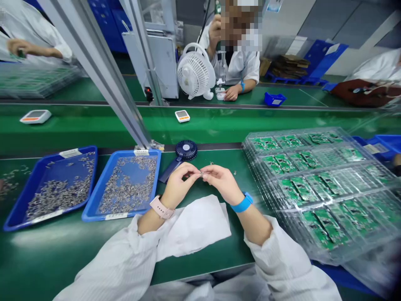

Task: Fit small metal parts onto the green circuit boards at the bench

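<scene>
My left hand [180,184] and my right hand [223,180] meet above the green bench, fingertips pinched together on a small metal part [201,173]. Its exact kind is too small to make out. Below my wrists lies a white cloth [197,228]. Just behind my left hand is a dark blue handheld fan [186,150], lying flat. A few loose metal pieces [234,172] sit on the bench beyond my right hand. To the left, a light blue tray [158,175] and a darker blue tray [94,167] hold many small metal parts.
Stacked clear plastic trays [247,146] with green circuit boards stand on the right. A metal post [103,71] rises behind the blue trays. Across the green conveyor [219,125], with a white timer [182,116] on it, a co-worker [250,67] holds a tool beside a white fan [194,73].
</scene>
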